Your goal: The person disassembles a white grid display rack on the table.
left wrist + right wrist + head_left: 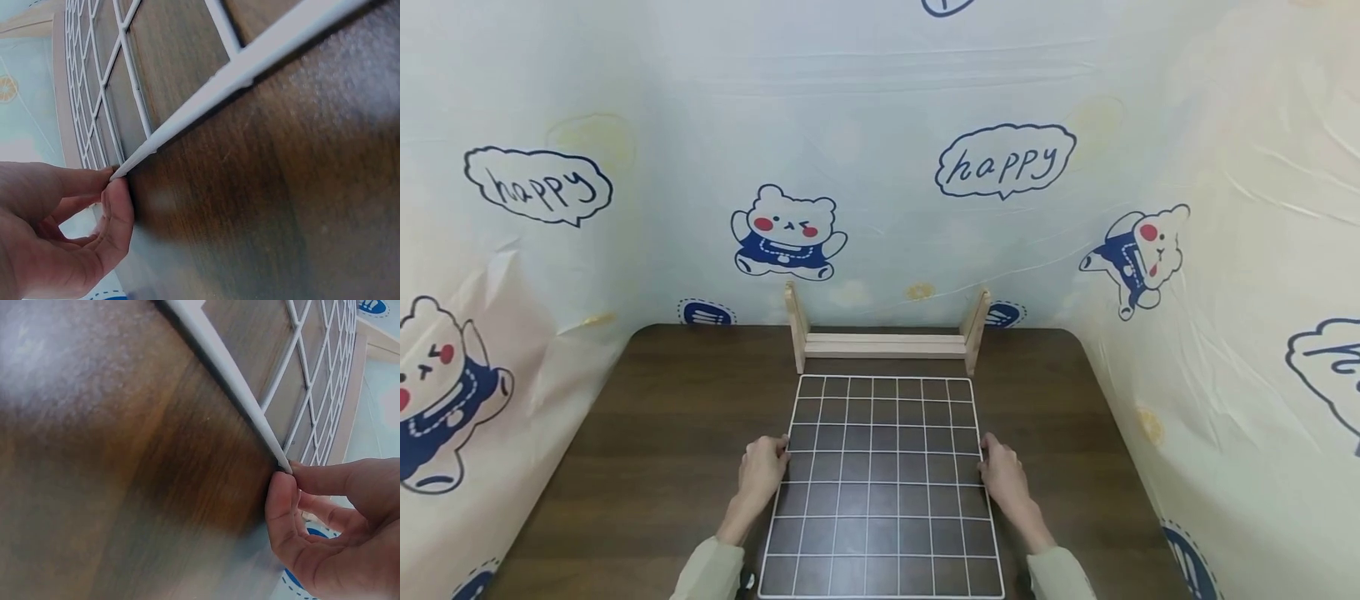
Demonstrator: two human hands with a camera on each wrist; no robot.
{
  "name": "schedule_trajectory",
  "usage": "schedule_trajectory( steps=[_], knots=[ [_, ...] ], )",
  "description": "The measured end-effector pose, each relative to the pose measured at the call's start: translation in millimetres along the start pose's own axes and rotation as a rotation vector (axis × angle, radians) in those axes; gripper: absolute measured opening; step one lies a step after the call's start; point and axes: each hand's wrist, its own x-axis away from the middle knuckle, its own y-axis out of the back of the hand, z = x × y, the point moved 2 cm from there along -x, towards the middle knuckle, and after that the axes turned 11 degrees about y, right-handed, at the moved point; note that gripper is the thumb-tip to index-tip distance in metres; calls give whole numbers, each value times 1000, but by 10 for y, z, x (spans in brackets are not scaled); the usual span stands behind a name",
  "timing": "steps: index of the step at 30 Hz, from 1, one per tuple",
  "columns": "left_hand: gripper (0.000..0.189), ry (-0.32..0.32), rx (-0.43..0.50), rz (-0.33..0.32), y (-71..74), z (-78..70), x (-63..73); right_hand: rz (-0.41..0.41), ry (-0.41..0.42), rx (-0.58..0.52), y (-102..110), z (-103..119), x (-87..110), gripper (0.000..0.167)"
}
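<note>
A white wire grid panel [882,482] lies flat or nearly flat over the dark wooden table, its far edge close to a pale wooden stand. My left hand [763,467] pinches the panel's left side rod between thumb and fingers, as the left wrist view also shows at the white rod [187,112]. On the opposite side, my right hand [1003,473] pinches the right side rod; the right wrist view has the thumb and fingers meeting on that rod [240,394]. Both hands grip at about the middle of the panel's length.
The pale wooden stand [886,345], with two upright side pieces joined by a crossbar, stands at the table's back edge. Brown tabletop [685,417] extends to both sides. A printed cloth [880,108] with bears and "happy" bubbles hangs around the back and sides.
</note>
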Motion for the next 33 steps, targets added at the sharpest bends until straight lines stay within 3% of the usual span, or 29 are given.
schedule_trajectory(
  steps=[13, 33],
  knots=[
    [27, -3, 26, -50, -33, -25, 41, -55, 33, 23, -11, 21, 43, 31],
    [28, 19, 47, -61, -31, -33, 74, -96, 48, 12, -68, 26, 112, 32]
  ],
)
